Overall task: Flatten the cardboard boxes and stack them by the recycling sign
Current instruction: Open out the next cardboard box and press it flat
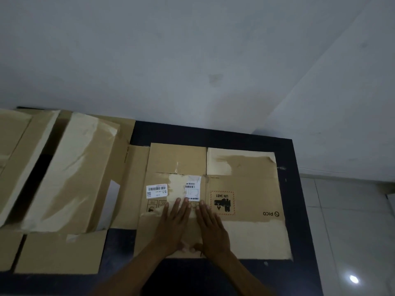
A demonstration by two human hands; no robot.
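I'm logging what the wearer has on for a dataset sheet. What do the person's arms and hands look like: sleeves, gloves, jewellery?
Both the left hand and the right hand are bare: no gloves, and no rings or watch that can be made out in the dim light. The forearms are bare too, right down to the bottom edge of the picture, so no sleeve shows.

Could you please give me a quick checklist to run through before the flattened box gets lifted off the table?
1. Brown cardboard box with the PICO print lies flat: ok.
2. Left hand and right hand both pressing it, palms down: ok.
3. Box fully on the dark table: ok.
4. Larger brown cardboard box on the left flattened: not ok, its flaps stand up.
5. Recycling sign in view: not ok, not in view.
6. Tape fully removed: cannot tell.
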